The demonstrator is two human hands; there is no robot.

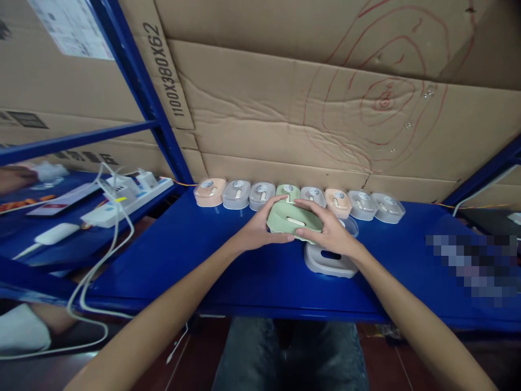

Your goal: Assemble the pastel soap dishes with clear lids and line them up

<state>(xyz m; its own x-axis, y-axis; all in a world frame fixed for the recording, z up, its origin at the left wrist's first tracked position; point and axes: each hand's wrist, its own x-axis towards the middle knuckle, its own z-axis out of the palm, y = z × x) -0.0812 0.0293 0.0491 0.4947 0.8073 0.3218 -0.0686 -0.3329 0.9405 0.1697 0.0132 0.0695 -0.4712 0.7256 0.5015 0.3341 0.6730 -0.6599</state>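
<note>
A pale green plastic lid (290, 219) with a slot in its middle is held over the blue shelf surface (195, 255). My left hand (256, 231) grips its left side and my right hand (328, 231) grips its right side and front edge. Just under my right wrist lies a grey lid or base (325, 262) with a dark slot. A clear piece (350, 225) shows behind my right hand. Along the back stands a row of small closed boxes, from a peach one (209, 192) through grey, green and peach ones to a grey one (388, 208).
Creased cardboard (309, 114) forms the wall behind the row. Blue shelf posts (142, 92) rise at the left. On the left shelf lie a white power strip (126, 202) with plugs and trailing white cables (101, 260). Another person's arm (14, 178) shows far left.
</note>
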